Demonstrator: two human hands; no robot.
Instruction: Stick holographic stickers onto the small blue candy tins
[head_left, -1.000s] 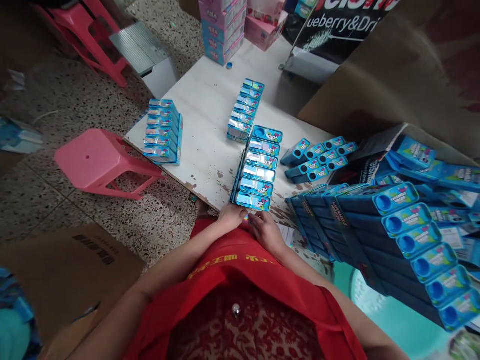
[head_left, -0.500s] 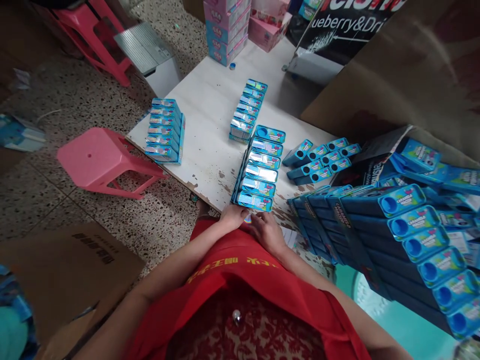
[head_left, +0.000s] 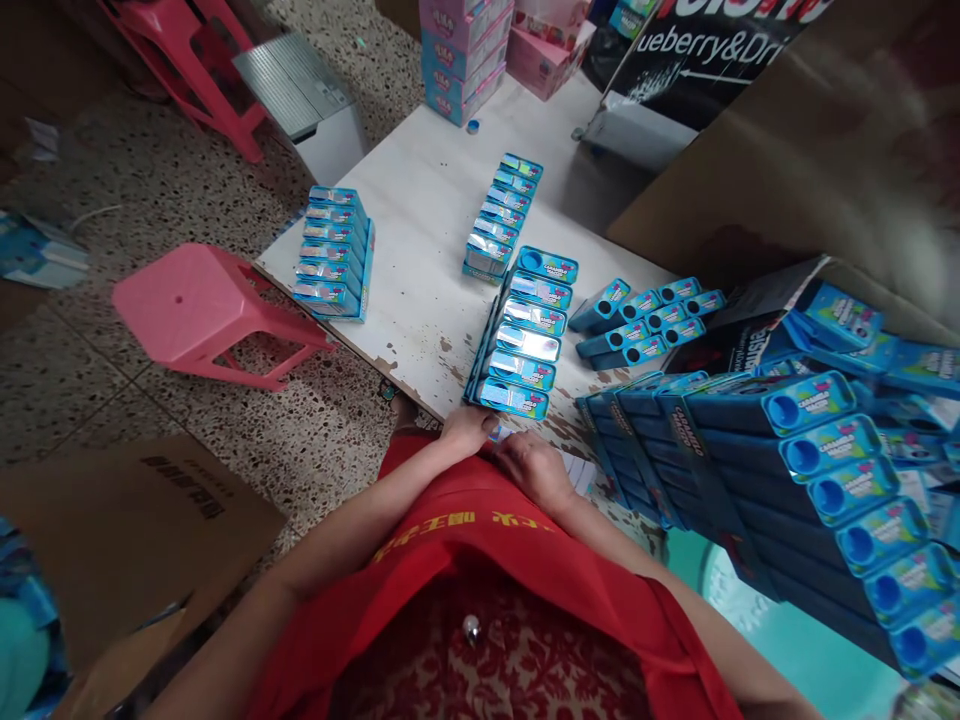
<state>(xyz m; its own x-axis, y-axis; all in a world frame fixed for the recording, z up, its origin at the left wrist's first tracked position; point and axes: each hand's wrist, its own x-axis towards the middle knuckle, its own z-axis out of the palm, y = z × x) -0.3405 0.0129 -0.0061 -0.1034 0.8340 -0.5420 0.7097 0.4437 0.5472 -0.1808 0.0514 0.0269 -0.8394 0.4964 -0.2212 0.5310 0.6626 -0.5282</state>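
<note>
My left hand (head_left: pixel 469 432) is closed at the table's front edge, just below a row of blue boxes. A small shiny piece (head_left: pixel 496 433), pale and bluish, shows at its fingertips; its kind is too small to tell. Close beside it, the fingers of my right hand (head_left: pixel 534 466) are curled in over my lap, and what they hold is hidden. The nearest row of blue boxes (head_left: pixel 529 345) stands on the table right in front of both hands. Most of these boxes carry a shiny strip on top, while the farthest shows a bare round recess.
On the white table (head_left: pixel 420 190) stand two more rows, a left one (head_left: pixel 330 250) and a back one (head_left: pixel 502 215), plus a loose cluster of blue boxes (head_left: pixel 645 320). A tall blue stack (head_left: pixel 735 470) rises at right, above a turquoise tub (head_left: pixel 795 640). A pink stool (head_left: pixel 180 300) sits left.
My right hand's fingers have drawn in toward the left hand, and the shiny piece between them is now more covered. The view has shifted slightly; the boxes stay as they were.
</note>
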